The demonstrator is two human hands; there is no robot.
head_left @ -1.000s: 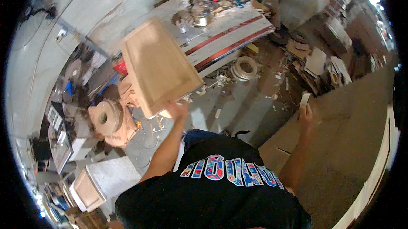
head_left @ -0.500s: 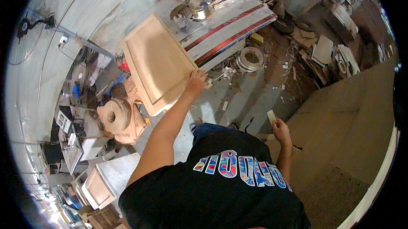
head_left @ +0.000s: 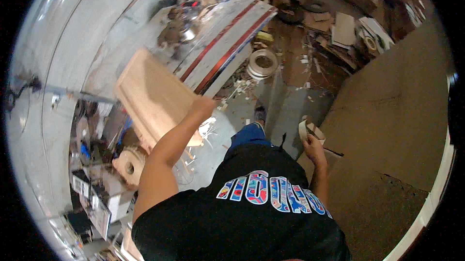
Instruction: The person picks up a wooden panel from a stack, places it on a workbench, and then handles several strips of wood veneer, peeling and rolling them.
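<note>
A pale wooden cabinet door (head_left: 155, 97) with a raised border stands tilted to the left of me, beside the workbench. My left hand (head_left: 205, 106) is closed on its right edge; motion blurs the fingers, and the forearm crosses in front of the door's lower part. Low on the right, my right hand (head_left: 315, 148) is closed round a looped pale strip (head_left: 303, 129), which looks like wood edge banding. The loop stands up above the fingers, well apart from the door.
A workbench (head_left: 213, 50) with red stripes and clutter stands ahead. Beyond my feet lie a coil of banding (head_left: 263, 63) and scattered offcuts. A large brown board (head_left: 387, 130) fills the right side. Another roll (head_left: 130, 166) sits at left, near a white wall (head_left: 63, 33).
The view has turned, and one foot has come forward. The door, still in my left hand, sits lower and further left in the picture. The strip in my right hand now shows as a loop.
</note>
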